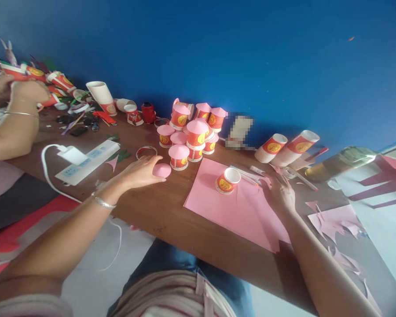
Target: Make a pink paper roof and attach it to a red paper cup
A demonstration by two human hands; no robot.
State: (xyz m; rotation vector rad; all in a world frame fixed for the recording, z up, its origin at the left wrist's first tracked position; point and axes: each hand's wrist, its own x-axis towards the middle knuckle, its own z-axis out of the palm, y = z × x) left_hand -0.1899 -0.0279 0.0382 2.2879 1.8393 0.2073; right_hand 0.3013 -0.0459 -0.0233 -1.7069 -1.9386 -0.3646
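Soft, even daylight, brightest at the near right, where a clear bottle [341, 160] glares. Faint shadows gather behind the paper cups [193, 132] on the blue wall [251, 53]. View tilted, slightly blurred, edges stretched; one pixelated patch [239, 130].

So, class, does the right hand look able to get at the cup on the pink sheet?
Probably yes: the right hand rests on the pink sheet, the cup sits close beside it, and only bare paper lies between them.

Left arm stretched forward; left hand [141, 172] palm down, fingers loosely curled, grip unclear. Right arm angled in from right; right hand [279, 193] flat, palm down, fingers spread.
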